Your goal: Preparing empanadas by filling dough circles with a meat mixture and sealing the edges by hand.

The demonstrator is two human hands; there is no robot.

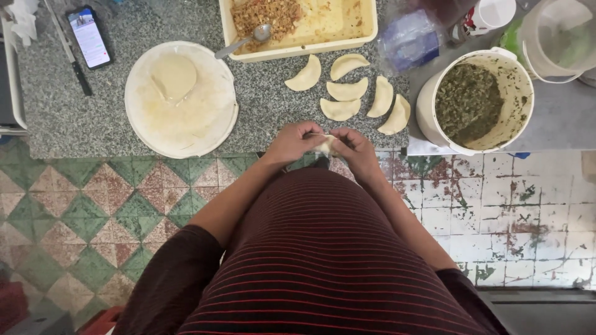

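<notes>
My left hand point(292, 141) and my right hand point(355, 147) meet just past the front edge of the grey stone counter point(267, 105). Both pinch a small folded piece of pale dough point(325, 145) between their fingers. Beyond them, several folded half-moon dumplings point(347, 90) lie in a loose cluster on the counter. A cream tray point(366, 32) of reddish-brown filling stands at the back, with a metal spoon point(245, 41) resting over its rim.
A round white board point(214, 121) with a stack of thin dough discs point(174, 76) sits at the left. Far left lie a phone point(89, 37) and a knife point(73, 57). A white bucket point(428, 105) of green chopped filling stands at the right, beside a plastic bag point(408, 40) and a clear jug point(559, 38).
</notes>
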